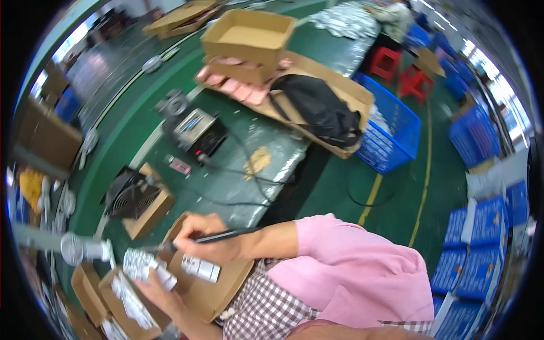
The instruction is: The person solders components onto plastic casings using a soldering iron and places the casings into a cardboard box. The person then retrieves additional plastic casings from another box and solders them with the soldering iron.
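Observation:
My left hand [157, 290] grips a white fan-like part [141, 266] with a rounded head and a short stem. Over it, my right hand [205, 237] is closed round a slim tool with a black handle [229, 234]; its tip points at the part, but contact is unclear. Below my right hand, a second white part [201, 268] lies in a shallow cardboard tray [218, 297] against my checked apron. Left of my left hand are open cardboard boxes [102, 292] with white pieces [131, 303] in one.
A white fan [79, 249] stands at the left. On the green table are a black fan [133, 195] by a cardboard box, a small machine [195, 130] with cables, and a carton tray with pink pieces [243, 90] and a black bag [317, 107]. Beyond is a blue crate [388, 150].

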{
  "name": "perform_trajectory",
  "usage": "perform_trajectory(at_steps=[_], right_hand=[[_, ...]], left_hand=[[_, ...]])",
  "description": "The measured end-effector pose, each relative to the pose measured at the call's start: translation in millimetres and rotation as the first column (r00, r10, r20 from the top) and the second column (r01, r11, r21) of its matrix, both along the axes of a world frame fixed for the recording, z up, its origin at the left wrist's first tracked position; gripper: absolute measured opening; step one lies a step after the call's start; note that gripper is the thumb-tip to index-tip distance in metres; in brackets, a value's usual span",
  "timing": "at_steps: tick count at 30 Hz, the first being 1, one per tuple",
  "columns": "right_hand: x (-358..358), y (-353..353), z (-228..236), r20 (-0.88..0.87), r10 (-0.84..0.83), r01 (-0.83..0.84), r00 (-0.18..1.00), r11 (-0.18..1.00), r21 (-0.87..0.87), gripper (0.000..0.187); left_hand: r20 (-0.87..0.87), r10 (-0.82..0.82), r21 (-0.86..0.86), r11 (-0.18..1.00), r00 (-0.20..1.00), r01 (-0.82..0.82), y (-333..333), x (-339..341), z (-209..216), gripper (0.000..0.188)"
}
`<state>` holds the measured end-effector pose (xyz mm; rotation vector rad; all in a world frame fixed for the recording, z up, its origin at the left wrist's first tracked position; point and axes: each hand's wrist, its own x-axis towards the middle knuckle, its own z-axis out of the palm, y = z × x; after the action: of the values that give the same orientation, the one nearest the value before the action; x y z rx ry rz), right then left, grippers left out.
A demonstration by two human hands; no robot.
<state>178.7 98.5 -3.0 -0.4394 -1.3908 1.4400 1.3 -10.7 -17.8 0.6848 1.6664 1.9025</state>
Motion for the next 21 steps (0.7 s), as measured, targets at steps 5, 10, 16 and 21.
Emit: perform_trajectory(at_steps=[5,10,16,21], right_hand=[[2.1,4.1,-20.3,0.053,0.021,-0.022,0.998,1.0,0.011,0.004],[-4.3,3.2,-14.4,0.033,0.043,-0.046,0.998,0.996,0.074,0.012],[-10.7,-4.1,-6.7,0.075,0.074,-0.081,0.994,0.993,0.086,0.012],[-10.9,-3.3,-8.2,0.192,0.094,-0.117,0.977,0.987,0.111,0.012]], left_hand=[[-0.071,-0.004,-0.075,0.997,0.997,-0.001,9.7,-15.2,-26.9,0.047],[-0.063,-0.019,-0.003,1.0,0.998,0.019,11.0,-1.4,-5.9,0.041],[-0.068,-0.022,0.004,1.0,0.997,0.023,4.4,-3.3,-4.9,0.045],[-0.054,-0.023,0.036,0.999,0.998,0.024,4.6,-2.8,-4.9,0.048]])
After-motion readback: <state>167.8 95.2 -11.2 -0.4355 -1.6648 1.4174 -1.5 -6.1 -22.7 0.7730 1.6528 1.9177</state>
